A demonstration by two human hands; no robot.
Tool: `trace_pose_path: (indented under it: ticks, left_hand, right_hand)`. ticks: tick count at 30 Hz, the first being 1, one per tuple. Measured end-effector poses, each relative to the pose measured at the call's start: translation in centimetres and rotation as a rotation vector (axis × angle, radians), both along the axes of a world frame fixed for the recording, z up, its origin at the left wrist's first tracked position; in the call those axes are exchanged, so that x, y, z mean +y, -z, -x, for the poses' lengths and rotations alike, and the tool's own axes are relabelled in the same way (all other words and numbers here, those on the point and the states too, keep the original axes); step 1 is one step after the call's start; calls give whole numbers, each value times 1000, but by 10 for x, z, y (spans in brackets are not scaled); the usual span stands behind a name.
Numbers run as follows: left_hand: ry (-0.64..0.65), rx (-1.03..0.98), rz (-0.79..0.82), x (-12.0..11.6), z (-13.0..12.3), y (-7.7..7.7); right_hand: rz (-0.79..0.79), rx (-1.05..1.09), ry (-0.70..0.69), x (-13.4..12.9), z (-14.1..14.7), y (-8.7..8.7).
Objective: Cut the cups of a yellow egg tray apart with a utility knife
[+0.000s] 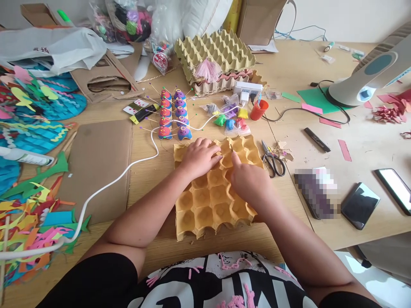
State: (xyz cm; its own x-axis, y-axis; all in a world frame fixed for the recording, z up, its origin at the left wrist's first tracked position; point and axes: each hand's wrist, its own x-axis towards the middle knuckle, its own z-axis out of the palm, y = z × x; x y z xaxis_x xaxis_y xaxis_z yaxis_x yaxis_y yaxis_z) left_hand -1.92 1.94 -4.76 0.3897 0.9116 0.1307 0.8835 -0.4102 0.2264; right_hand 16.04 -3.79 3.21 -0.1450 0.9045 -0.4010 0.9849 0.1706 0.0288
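A yellow-brown egg tray (201, 213) lies on the wooden table in front of me. My left hand (199, 157) rests flat on its upper left part, fingers spread. Over its right side, my right hand (248, 177) is closed with the index finger stretched forward. A small dark tip shows just ahead of that finger, at a ridge of the tray; the rest of what this hand grips is hidden. Black-handled scissors (276, 166) lie right of the tray, beside small cardboard scraps (282, 151).
Painted egg-cup figures (165, 114) with pins stand behind the tray, near a white cable (135, 163). Stacked egg trays (221, 51), an orange cup (258, 110) and a power strip (248, 87) are farther back. Cardboard (96, 167) lies left, phones (360, 206) right.
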Motion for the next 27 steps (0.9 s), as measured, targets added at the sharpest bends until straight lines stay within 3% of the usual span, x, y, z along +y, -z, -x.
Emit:
trace_pose_path:
  ticks: [8,16,23,27]
  left_hand:
    - [5,-1,5,0,-2,-2]
    - [0,14,15,0,-1,-1]
    - [-6,5,8,-1,-2,-2]
    - [-1,12,12,0,-2,-1]
  right_hand:
    - [5,-35,-36,-18,-8,3]
    - [5,15,-13,1,-7,-1]
    - [49,-19,-3,-20,-11,-3]
    - [39,-7,-5,-11,-9,-2]
